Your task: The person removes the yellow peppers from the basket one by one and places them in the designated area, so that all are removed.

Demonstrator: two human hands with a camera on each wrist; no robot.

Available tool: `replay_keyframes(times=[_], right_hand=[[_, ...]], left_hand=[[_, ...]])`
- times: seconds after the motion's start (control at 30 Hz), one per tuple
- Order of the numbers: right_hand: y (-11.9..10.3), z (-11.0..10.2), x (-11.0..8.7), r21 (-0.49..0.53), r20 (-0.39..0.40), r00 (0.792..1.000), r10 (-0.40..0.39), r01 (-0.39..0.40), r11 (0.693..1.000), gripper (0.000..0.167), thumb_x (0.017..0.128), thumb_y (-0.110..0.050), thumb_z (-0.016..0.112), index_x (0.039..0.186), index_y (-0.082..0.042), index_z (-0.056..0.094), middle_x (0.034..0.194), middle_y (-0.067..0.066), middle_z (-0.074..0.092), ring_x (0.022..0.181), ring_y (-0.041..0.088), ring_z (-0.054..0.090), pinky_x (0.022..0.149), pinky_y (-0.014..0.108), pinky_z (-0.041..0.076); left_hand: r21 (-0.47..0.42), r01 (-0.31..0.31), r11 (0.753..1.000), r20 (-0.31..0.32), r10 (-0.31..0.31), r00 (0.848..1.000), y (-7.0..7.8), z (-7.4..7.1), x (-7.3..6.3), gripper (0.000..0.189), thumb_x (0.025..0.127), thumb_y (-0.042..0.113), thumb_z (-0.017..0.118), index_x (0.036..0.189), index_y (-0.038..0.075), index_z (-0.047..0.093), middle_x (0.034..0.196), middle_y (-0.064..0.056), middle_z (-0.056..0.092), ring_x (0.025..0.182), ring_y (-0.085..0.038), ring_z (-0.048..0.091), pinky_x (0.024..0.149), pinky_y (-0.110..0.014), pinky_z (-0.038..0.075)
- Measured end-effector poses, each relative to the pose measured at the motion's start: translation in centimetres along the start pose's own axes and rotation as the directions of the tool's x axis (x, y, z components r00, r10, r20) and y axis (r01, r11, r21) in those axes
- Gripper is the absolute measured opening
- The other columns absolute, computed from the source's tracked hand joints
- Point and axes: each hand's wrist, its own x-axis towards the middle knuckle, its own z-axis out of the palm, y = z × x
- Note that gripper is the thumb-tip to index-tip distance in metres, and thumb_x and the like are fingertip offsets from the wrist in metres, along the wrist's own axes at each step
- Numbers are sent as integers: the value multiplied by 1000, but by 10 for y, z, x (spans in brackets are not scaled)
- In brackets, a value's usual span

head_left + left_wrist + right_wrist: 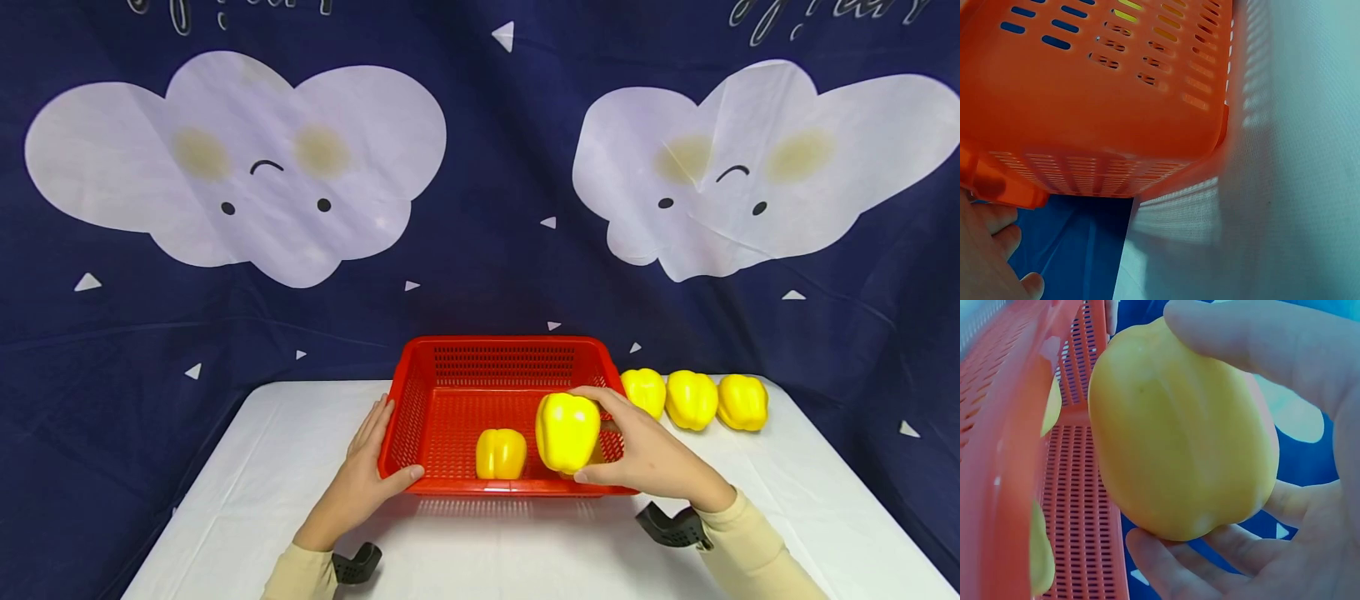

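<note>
Left hand (362, 473) spread wide, fingers along left side of red basket (459, 410), thumb on front corner. 2 yellow peppers (500, 454) lie in basket, 1 mostly hidden behind the held pepper (567, 433). Right hand (651, 448) grips it, thumb opposite fingers, over basket's right part. Farther right, 3 more peppers (692, 400) line up on white table (813, 487).
</note>
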Motion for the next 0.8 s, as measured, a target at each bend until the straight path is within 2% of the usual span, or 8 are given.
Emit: replay_keyframes(times=[0.27,0.53,0.8], right_hand=[[11,-10,-16,-6,-17,1000,6,-6,1000,90,67,-32,94,143,-30,45,133,-10,55,117,16,56,96,50,52],[26,-24,-31,35,-21,1000,11,-10,999,95,69,-29,94,148,-23,40,141,-7,50,120,14,57,99,28,50],[40,-35,-44,70,-39,999,-3,5,998,96,72,-27,93,151,-18,38,147,-1,45,123,0,49,97,15,45]], left_hand=[[2,10,1000,3,-10,1000,1,0,0,102,86,40,77,161,7,17,168,-11,8,152,-38,10,110,-74,18],[3,20,1000,5,-20,1000,2,-2,0,104,86,47,76,161,7,17,168,-10,7,152,-38,10,109,-75,19],[-7,19,1000,9,-18,1000,1,-1,0,104,85,45,77,161,7,18,168,-9,7,153,-36,9,110,-74,18]])
